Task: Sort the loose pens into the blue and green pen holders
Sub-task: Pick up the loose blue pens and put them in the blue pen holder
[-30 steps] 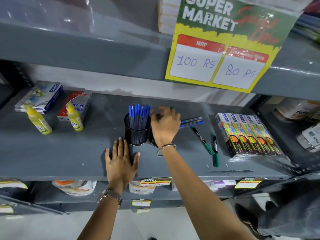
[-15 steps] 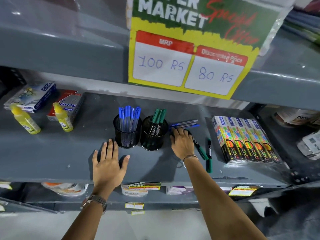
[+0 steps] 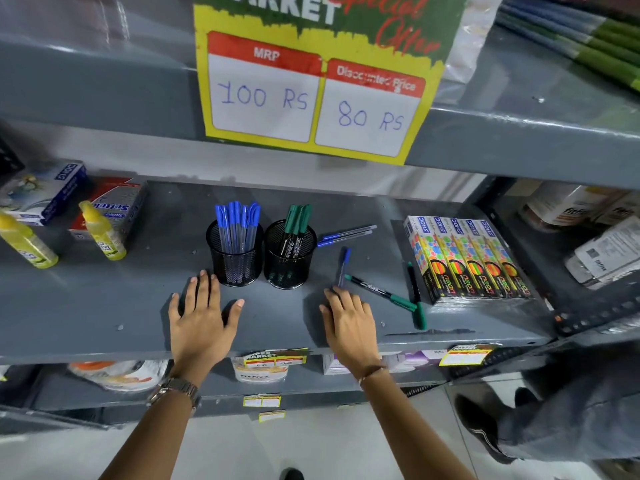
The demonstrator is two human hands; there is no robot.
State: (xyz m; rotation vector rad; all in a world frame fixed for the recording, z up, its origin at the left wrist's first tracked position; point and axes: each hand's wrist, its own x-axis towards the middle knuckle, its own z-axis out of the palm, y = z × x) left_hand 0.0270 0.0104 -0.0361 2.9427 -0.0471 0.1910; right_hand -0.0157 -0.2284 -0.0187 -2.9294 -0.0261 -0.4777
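Observation:
Two black mesh pen holders stand mid-shelf: the left holder [image 3: 234, 268] holds several blue pens [image 3: 237, 220], the right holder [image 3: 289, 270] holds green markers [image 3: 298, 220]. My right hand [image 3: 348, 323] pinches the near end of one loose blue pen [image 3: 343, 266], right of the holders. Two more blue pens [image 3: 346, 234] lie behind it against the right holder. Two green markers lie further right, one slanted [image 3: 381, 292] and one along the box edge [image 3: 416, 296]. My left hand [image 3: 201, 320] rests flat and open on the shelf in front of the left holder.
A row of neon pen boxes [image 3: 467, 261] lies at the right. Yellow glue bottles [image 3: 104, 233] and stationery boxes [image 3: 110, 206] stand at the left. A price sign [image 3: 311, 98] hangs from the upper shelf. The grey shelf's front edge [image 3: 277, 344] runs just below my hands.
My right hand left the green holder, reached the loose blue pens, and drew one of them back toward the shelf's front. My left hand stayed flat on the shelf.

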